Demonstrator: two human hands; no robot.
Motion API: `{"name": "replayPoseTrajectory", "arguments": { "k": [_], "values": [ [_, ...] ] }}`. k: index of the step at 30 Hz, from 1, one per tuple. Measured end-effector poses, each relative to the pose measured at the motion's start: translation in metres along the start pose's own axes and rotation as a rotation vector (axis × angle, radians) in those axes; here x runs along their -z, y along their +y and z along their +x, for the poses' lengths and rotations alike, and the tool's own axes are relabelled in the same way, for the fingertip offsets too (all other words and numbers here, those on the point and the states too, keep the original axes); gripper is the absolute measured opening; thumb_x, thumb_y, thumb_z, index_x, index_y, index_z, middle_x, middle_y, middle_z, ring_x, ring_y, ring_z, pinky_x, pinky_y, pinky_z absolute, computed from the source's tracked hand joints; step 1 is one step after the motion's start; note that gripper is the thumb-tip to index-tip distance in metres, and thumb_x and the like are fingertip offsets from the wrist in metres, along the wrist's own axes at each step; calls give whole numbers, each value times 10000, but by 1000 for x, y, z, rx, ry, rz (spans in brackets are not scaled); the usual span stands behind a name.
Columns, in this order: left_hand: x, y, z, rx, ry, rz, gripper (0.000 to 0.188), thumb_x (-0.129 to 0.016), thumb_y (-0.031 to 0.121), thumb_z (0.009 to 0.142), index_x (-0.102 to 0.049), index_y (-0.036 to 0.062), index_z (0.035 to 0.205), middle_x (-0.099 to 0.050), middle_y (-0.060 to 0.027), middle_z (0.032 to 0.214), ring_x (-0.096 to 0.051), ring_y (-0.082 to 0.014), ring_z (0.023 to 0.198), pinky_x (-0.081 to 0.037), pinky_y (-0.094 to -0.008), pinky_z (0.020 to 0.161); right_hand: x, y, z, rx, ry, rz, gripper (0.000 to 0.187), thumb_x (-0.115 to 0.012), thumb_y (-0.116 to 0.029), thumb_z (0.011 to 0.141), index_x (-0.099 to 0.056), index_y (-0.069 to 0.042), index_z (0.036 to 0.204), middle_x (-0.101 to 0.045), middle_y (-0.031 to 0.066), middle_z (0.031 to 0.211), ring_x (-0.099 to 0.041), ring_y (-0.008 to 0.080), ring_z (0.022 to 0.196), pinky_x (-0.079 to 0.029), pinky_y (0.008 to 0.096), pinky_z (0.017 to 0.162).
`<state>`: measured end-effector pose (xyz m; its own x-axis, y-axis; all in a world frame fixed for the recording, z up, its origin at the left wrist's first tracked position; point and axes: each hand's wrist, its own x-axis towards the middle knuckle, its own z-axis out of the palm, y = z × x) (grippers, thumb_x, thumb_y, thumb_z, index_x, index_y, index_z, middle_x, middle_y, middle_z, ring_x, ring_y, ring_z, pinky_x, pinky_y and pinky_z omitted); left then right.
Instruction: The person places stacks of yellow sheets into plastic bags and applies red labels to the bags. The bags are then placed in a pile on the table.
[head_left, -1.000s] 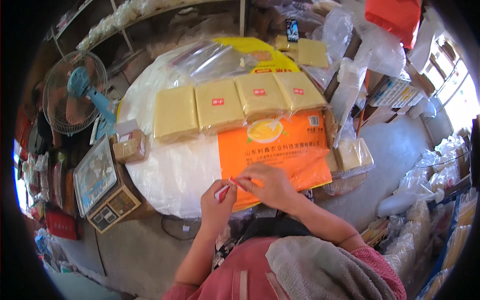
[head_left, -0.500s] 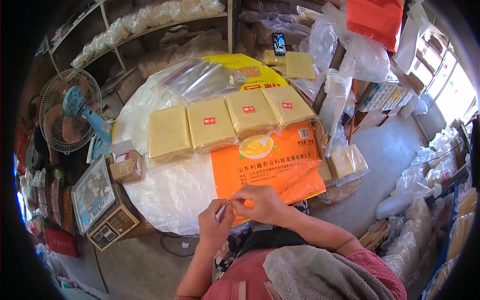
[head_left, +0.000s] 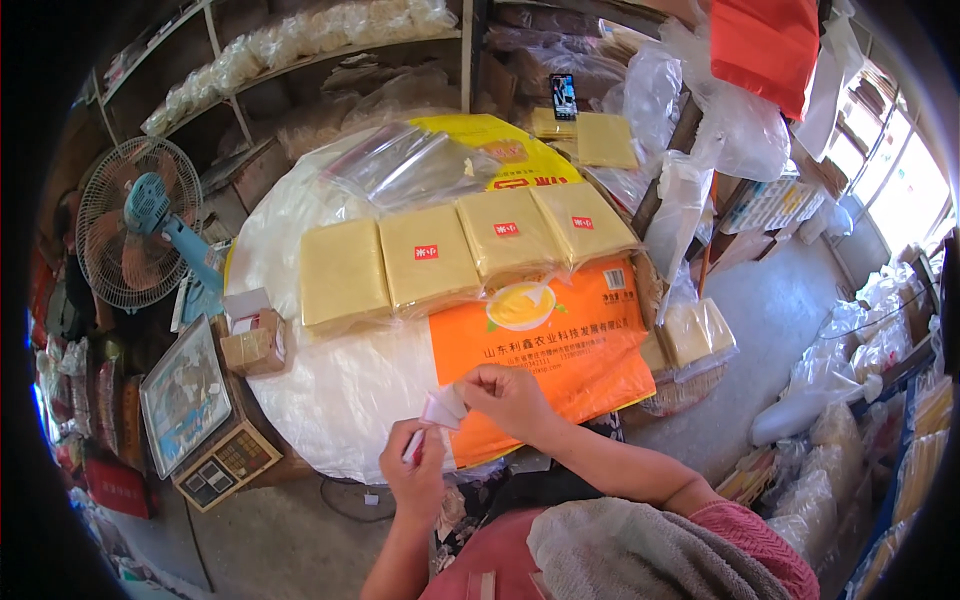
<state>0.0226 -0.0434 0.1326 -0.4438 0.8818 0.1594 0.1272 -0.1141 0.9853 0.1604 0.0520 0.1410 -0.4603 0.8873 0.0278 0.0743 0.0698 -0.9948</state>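
My left hand (head_left: 414,470) is closed round a small label strip (head_left: 443,408), with a bit of red showing between the fingers. The strip's pale loose end is pinched by my right hand (head_left: 508,402). Both hands are over the near edge of the round table. Beyond them, several flat yellowish packs in clear plastic lie in a row. The leftmost pack (head_left: 343,278) has a plain top. Small red labels sit on the second pack (head_left: 430,275), the third pack (head_left: 508,255) and the rightmost pack (head_left: 585,240).
An orange and yellow printed sack (head_left: 560,350) lies under the packs on a white cover (head_left: 340,400). Clear bags (head_left: 400,165) are behind them. At left stand a fan (head_left: 140,222), a small carton (head_left: 254,342) and a scale (head_left: 228,465). More packs (head_left: 697,333) sit at right.
My hands have drawn apart, the right one up and the left slightly down and left. A pale length of the label strip now shows between them.
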Motion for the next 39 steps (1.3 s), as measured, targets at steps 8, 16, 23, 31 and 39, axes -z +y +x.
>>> {"name": "replayPoseTrajectory", "arguments": {
  "k": [8, 16, 23, 31, 39],
  "values": [
    [154, -20, -28, 399, -263, 107, 90, -596, 71, 865, -618, 18, 934, -579, -1, 662, -526, -71, 575, -427, -224, 528, -1, 21, 108, -170, -12, 225, 198, -604, -146, 889, -623, 48, 848, -628, 49, 727, -635, 117, 647, -523, 251, 593],
    [197, -39, -33, 818, -917, 493, 190, -609, 157, 895, -672, 38, 1028, -637, -16, 691, -574, -90, 620, -463, -236, 562, -47, -3, 273, 312, 32, -635, 168, -545, -137, 810, -621, -20, 717, -658, 116, 778, -645, 252, 684, -511, 353, 616],
    [162, -28, 22, 661, -405, -59, 278, -504, 280, 930, -625, 30, 926, -653, -61, 762, -642, -165, 752, -434, -272, 584, -110, 75, 320, 897, 0, -1285, 111, -544, -124, 748, -612, -64, 814, -597, 106, 802, -596, 269, 781, -467, 391, 691],
    [91, -7, 57, 490, -25, -463, 170, -512, 138, 893, -565, -22, 871, -512, -89, 590, -468, -159, 487, -384, -271, 456, -42, 25, 172, 628, -150, -641, 155, -565, -183, 856, -625, -40, 846, -592, 119, 789, -580, 280, 761, -469, 381, 691],
    [-1, 64, 44, 475, -775, -382, 174, -524, 120, 950, -616, -22, 992, -559, -32, 726, -496, -71, 622, -403, -215, 555, 145, 70, -43, -313, 135, 52, 217, -615, -218, 887, -650, -9, 930, -658, 72, 817, -642, 172, 729, -522, 286, 678]
  ]
}}
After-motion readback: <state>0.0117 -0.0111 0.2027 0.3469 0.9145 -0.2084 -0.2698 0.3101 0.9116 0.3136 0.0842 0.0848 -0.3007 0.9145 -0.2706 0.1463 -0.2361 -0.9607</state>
